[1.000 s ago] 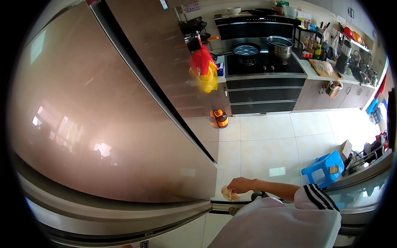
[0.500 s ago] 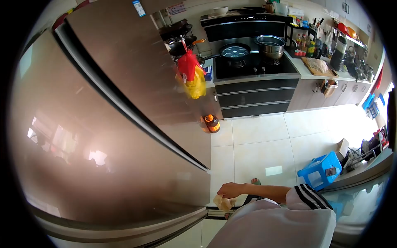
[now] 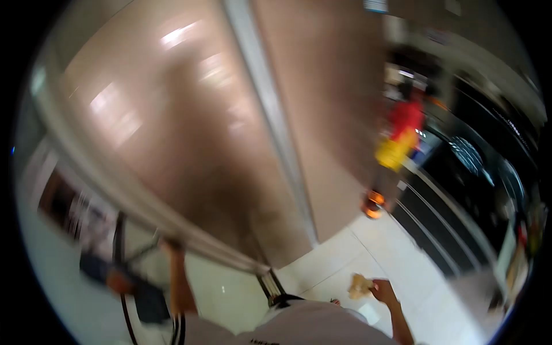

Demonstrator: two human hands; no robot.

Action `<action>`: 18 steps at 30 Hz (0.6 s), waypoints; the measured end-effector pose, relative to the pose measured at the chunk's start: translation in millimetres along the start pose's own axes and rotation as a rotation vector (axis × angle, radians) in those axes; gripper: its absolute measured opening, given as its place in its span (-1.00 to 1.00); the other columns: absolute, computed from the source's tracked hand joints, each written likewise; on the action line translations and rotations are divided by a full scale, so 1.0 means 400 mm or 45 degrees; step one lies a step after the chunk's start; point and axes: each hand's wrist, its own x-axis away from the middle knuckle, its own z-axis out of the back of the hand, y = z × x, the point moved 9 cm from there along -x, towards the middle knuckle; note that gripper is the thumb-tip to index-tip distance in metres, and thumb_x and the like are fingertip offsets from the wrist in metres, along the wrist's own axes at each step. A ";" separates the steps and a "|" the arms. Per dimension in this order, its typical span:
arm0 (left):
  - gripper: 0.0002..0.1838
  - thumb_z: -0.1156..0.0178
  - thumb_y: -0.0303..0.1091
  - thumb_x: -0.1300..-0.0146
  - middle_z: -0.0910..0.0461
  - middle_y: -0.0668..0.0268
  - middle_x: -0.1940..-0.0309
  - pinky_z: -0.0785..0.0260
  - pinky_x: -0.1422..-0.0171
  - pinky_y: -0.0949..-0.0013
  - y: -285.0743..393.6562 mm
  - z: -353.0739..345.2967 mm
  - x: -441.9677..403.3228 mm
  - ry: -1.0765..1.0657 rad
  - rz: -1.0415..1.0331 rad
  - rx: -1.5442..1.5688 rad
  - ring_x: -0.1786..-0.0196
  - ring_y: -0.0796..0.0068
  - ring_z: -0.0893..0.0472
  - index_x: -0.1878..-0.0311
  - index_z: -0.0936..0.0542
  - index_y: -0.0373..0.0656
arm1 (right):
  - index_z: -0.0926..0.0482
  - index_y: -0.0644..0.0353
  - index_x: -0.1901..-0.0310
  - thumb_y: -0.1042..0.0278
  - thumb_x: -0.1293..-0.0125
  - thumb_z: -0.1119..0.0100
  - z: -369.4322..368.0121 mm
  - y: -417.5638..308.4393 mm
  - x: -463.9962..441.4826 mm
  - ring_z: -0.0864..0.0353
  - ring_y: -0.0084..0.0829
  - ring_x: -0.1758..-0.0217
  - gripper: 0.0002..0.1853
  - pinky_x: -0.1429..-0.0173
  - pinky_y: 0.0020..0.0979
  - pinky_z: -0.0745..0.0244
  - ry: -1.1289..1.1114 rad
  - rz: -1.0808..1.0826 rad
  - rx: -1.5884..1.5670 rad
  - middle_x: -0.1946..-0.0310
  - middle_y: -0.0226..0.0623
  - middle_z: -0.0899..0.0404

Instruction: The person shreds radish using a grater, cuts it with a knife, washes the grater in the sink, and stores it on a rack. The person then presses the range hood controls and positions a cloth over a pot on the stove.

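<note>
My right hand (image 3: 384,291) is closed on a crumpled, pale tan thing (image 3: 359,286), held low over the floor tiles. It looks soft, but whether it is cloth or a thin bag I cannot make out. At the lower left, my left hand (image 3: 174,251) is raised by the edge of a long pale frame (image 3: 138,201). Blur hides its fingers, and contact with the frame is unclear. Large glossy brown doors (image 3: 213,138) with a silver strip (image 3: 279,126) between them fill the middle of the view.
Red and yellow bags (image 3: 397,141) hang beside the brown panel, above an orange-capped jug (image 3: 374,205) on the floor. The black stove (image 3: 460,167) and its drawers (image 3: 443,230) stand at the right. A dark chair-like object (image 3: 146,296) is at the lower left.
My view has swung left, so the stove and bags now sit at the right. My left hand has come into view. The tan thing remains in my right hand.
</note>
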 end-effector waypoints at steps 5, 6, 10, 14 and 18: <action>-0.19 0.22 0.35 -0.25 -0.05 0.32 -0.39 0.12 -0.44 0.14 -0.003 -0.113 0.070 0.298 0.048 0.257 -0.40 0.32 -0.06 -0.39 -0.07 -0.04 | -0.64 0.27 0.31 0.57 -0.02 -0.12 0.012 0.117 -0.035 -0.60 -0.51 0.39 -0.83 0.26 -0.47 -0.46 0.065 -0.055 -0.599 0.48 -0.29 -0.64; -0.20 0.23 0.38 -0.24 -0.07 0.39 -0.38 0.13 -0.44 0.13 -0.008 -0.128 0.080 0.413 0.104 0.183 -0.40 0.35 -0.06 -0.39 -0.09 0.04 | -0.60 0.28 0.40 0.42 -0.12 -0.09 -0.012 0.149 -0.056 -0.56 -0.47 0.45 -0.86 0.20 -0.40 -0.47 0.010 -0.026 -0.571 0.55 -0.25 -0.59; -0.21 0.28 0.42 -0.22 -0.09 0.43 -0.39 0.25 -0.42 -0.05 0.007 -0.150 0.130 0.616 0.170 0.133 -0.45 0.37 0.04 -0.35 -0.18 0.08 | -0.58 0.29 0.44 0.36 -0.16 -0.07 -0.071 0.159 -0.104 -0.53 -0.46 0.47 -0.82 0.17 -0.37 -0.47 -0.098 0.072 -0.579 0.57 -0.23 -0.57; -0.21 0.28 0.41 -0.23 -0.11 0.42 -0.38 0.22 -0.43 -0.04 -0.014 -0.083 0.125 0.497 0.250 0.164 -0.44 0.35 0.03 -0.34 -0.20 0.04 | -0.64 0.29 0.28 0.58 0.02 -0.15 -0.091 0.091 -0.149 -0.60 -0.52 0.35 -0.79 0.23 -0.47 -0.45 -0.132 0.151 -0.583 0.46 -0.27 -0.64; -0.24 0.24 0.41 -0.21 -0.25 0.41 -0.30 0.07 -0.39 0.02 0.008 -0.080 0.152 0.466 0.360 0.043 -0.39 0.36 -0.12 -0.27 -0.33 0.03 | -0.63 0.31 0.27 0.57 0.03 -0.15 -0.060 -0.056 -0.190 -0.57 -0.51 0.38 -0.77 0.23 -0.46 -0.43 -0.166 0.258 -0.460 0.46 -0.24 -0.64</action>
